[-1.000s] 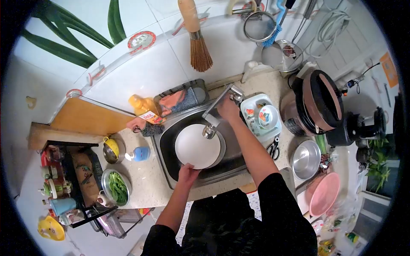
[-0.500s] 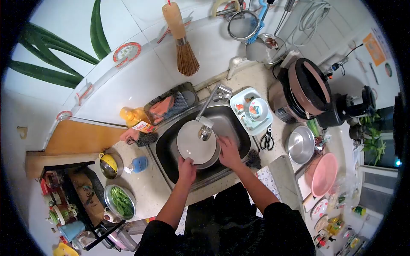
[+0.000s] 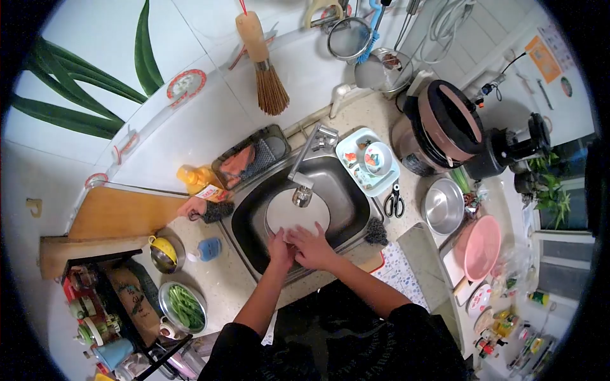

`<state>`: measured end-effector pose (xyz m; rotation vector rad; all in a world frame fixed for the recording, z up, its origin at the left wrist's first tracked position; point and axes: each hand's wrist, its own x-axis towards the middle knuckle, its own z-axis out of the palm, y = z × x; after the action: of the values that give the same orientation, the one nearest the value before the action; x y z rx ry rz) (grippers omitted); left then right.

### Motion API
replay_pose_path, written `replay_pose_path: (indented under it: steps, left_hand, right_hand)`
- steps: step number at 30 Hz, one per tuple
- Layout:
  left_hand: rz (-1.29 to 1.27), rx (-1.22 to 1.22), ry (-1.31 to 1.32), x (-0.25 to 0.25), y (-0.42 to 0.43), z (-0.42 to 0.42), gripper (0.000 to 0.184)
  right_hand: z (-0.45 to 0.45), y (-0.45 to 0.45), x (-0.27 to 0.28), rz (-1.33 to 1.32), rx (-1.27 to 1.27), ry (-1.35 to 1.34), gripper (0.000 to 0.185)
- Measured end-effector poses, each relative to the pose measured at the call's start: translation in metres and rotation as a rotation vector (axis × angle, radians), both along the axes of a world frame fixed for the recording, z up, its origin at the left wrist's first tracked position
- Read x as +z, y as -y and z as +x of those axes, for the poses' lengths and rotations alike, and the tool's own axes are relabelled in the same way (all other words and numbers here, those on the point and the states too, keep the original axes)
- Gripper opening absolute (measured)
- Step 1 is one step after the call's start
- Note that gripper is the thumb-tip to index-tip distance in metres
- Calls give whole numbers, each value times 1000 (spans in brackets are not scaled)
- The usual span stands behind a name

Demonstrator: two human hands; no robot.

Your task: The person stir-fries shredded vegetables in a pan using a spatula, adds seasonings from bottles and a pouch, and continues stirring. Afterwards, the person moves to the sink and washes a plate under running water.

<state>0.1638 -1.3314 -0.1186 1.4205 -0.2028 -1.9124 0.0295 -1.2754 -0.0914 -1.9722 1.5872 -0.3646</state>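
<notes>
In the sink [image 3: 352, 193] sits a round vessel whose wide whitish top [image 3: 298, 213] lies under the faucet head [image 3: 302, 195]. I cannot tell whether that pale surface is cloudy liquid or something solid. Over its near edge my left hand [image 3: 280, 249] and my right hand [image 3: 310, 247] meet, the fingers touching or overlapping. The right fingers stretch forward, spread across the pale surface. My left fingers are partly covered by the right hand, and those that show point forward. Neither hand visibly grips anything.
Right of the sink are a light-blue tray [image 3: 380, 184] with a small bowl [image 3: 377, 159], scissors [image 3: 394, 202], a scouring pad [image 3: 376, 232] and a metal bowl [image 3: 443, 206]. A blue bottle [image 3: 208, 249] and a bowl of greens [image 3: 184, 307] stand left.
My hands have left opposite parts of the vessel's rim and come together at its near edge. The vessel sits slightly further right in the sink, and the view has shifted a little.
</notes>
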Motion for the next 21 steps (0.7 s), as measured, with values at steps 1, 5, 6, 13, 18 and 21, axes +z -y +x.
replay_pose_path:
  steps: [1,5,6,13,18,21]
  left_hand:
    - [7,-25,-9,-26,-4,8,32]
    - [70,-160,-124,5,-8,4,48]
    - [88,-186,-71,3,-8,5,50]
    - [23,-62,203,27,11,4,57]
    - [-71,-101,230,19,24,8,53]
    - [-42,-57,230,0,26,4,51]
  right_hand:
    - [1,10,12,51,59,-16,59]
    - [-3,45,0,66,24,-200,56]
    - [-12,57,12,122,17,-254,56]
    - [-60,25,-1,-17,-92,-320,52]
    - [-36,-5,26,130,-89,-196,47]
    - [0,-8,32,90,-69,-71,45]
